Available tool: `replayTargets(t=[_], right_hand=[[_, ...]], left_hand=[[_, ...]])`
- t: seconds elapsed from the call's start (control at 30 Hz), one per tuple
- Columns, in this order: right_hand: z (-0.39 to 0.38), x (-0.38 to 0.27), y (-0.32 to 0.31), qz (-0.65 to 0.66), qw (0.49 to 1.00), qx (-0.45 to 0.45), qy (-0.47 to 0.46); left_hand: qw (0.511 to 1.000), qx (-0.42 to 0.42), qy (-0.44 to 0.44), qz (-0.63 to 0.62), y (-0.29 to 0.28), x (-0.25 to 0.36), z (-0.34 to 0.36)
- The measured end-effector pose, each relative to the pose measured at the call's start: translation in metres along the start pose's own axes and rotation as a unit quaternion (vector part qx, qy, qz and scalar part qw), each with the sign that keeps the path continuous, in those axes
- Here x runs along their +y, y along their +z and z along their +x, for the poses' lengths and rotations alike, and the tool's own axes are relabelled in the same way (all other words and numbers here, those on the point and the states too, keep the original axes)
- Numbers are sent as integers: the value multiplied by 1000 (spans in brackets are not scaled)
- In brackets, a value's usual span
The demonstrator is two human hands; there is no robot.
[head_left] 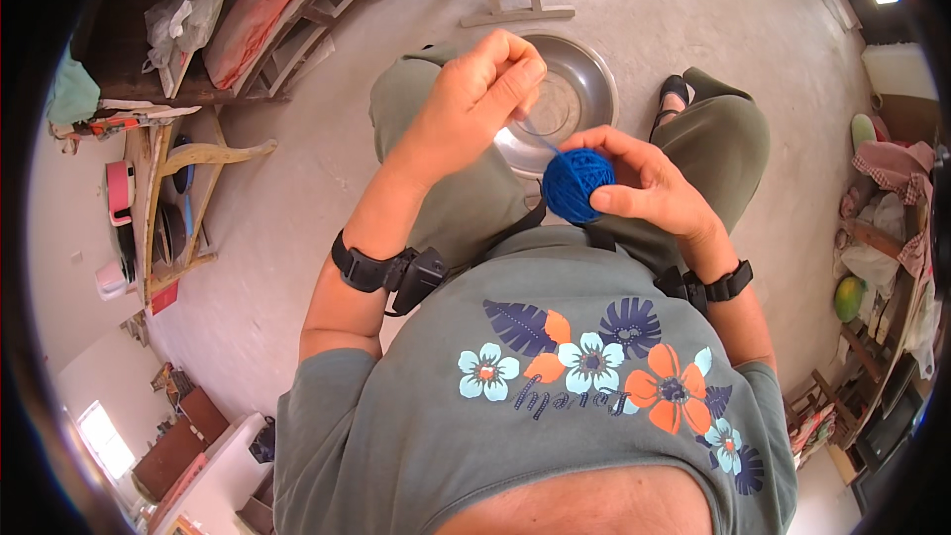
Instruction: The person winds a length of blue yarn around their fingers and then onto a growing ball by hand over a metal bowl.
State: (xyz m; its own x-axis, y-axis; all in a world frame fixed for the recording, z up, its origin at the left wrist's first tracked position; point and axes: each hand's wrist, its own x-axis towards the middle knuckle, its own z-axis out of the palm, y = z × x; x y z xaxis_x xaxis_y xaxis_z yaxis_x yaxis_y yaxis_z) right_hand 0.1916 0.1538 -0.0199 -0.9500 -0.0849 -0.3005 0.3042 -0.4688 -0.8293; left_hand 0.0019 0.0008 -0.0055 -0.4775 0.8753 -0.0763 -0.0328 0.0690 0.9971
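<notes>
A round ball of blue yarn sits against the fingers and thumb of my right hand, which grips it from its right side above my lap. My left hand is raised farther forward and to the left, its thumb and fingers pinched together. From that pinch a thin blue strand runs down to the ball. Behind the hands, on the floor between my legs, stands a wide shiny metal basin, partly covered by my left hand.
Ahead stands a low wooden stool. At the far left, a wooden rack carries red and clear plastic bags. A wooden stand is at the left. Shelves with cloths, bags and a green-yellow fruit line the right side.
</notes>
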Motion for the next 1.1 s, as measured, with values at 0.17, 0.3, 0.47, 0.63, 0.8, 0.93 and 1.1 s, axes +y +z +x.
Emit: replayTargets(t=[0.17,0.3,0.47,0.63,0.8,0.93,1.1], right_hand=[[-2,-6,-2,58,997,-44,16],[-3,-4,-6,86,996,-21,-16],[5,0,-4,108,984,81,-114],[8,9,-6,-19,979,174,-102],[6,7,-4,-96,984,140,-53],[-1,-4,-5,-40,998,42,-7],[-1,-4,1,44,994,46,-89]], left_hand=[[993,-43,-110,-16,-14,-11,0],[993,-90,-67,-21,-12,-22,-5],[983,-121,-132,-28,-1,-36,-16],[949,-272,-148,58,11,-27,-17],[964,-258,-44,53,-2,6,-10],[976,-206,-76,-2,-8,4,1],[989,-88,-110,-55,3,-36,-6]])
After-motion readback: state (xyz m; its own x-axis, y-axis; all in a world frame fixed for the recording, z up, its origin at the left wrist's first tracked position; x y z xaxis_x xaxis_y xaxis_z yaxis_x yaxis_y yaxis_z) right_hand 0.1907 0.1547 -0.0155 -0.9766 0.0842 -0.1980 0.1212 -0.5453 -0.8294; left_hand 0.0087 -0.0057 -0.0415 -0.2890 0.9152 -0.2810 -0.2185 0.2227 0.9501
